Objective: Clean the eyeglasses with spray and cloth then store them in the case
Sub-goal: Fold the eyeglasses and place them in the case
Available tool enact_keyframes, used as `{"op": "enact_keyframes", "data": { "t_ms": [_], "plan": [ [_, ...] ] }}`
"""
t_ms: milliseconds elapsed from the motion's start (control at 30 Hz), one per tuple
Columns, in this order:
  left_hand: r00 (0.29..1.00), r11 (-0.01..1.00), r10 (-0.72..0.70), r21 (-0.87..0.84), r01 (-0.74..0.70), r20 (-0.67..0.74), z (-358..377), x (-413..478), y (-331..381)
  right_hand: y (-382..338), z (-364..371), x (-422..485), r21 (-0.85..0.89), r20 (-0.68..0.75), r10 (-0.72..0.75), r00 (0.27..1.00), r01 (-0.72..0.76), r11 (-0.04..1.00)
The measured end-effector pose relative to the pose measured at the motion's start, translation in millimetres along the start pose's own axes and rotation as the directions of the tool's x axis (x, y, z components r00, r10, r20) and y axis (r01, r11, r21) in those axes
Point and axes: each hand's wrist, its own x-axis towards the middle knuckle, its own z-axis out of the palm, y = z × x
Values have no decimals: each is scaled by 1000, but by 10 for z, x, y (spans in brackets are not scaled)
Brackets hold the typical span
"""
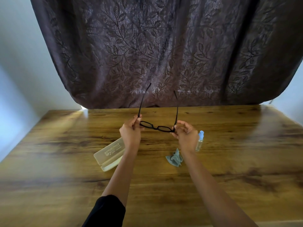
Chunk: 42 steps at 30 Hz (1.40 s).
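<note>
The left hand (131,131) has its fingers curled round one outer corner of the eyeglasses (155,128), with the thumb pressed at the hinge where the temple arm begins. The right hand (186,135) pinches the opposite corner between thumb and fingertips, and its other fingers are loosely bent. Between the two hands the dark frame hangs in the air above the table (246,145), touching nothing else. Both temple arms are unfolded and point away from the person toward the curtain (164,46), and the front of the frame faces back toward the person

Just under the left wrist a pale, translucent case (109,153) lies on the wood, seemingly open, with dark print on its upper half; the forearm hides its far end. A crumpled grey-blue cloth (175,158) lies on the table just beside the right forearm, on its inner side. On the outer side of the right hand stands a small clear spray bottle (200,142) with a light blue cap, partly behind the wrist. A black sleeve (106,210) covers the left upper forearm, while the right arm is bare. The glossy brown tabletop reaches back to the dark leaf-patterned curtain, with pale wall (19,63) on either side
</note>
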Motion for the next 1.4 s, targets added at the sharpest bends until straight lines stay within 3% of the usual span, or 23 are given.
{"op": "enact_keyframes", "data": {
  "t_ms": [167, 267, 367, 567, 700, 967, 1233, 1400],
  "plan": [
    [1000, 1000, -24, -3, 24, -20, -5, 9, -22, 7, -22, -42, -176, 42, -73, 996, 79, 981],
    [1000, 1000, -25, 4, 26, -12, -3, 19, -17, -2, -22, -116, -365, 130, -123, 984, 163, 917],
    [1000, 1000, -28, 12, 28, 10, -11, 19, -3, -26, -47, -147, -450, 143, -96, 985, 151, 880],
    [997, 986, 63, 149, -69, 40, -73, 0, 3, -46, -124, -115, -370, 149, -43, 988, 96, 924],
    [970, 927, 222, 286, -243, 102, -105, -1, -9, -35, -154, -105, -371, 166, -45, 985, 104, 923],
    [909, 835, 376, 360, -416, 179, -108, 14, 2, -66, -209, -40, -311, 145, 2, 989, 43, 949],
    [882, 836, 378, 305, -455, 281, -125, 36, -6, -120, -263, 14, -212, 88, -21, 996, 39, 977],
    [910, 938, 215, 182, -293, 355, -182, 13, 62, -94, -310, 92, -167, 53, 69, 996, -59, 984]
  ]
}}
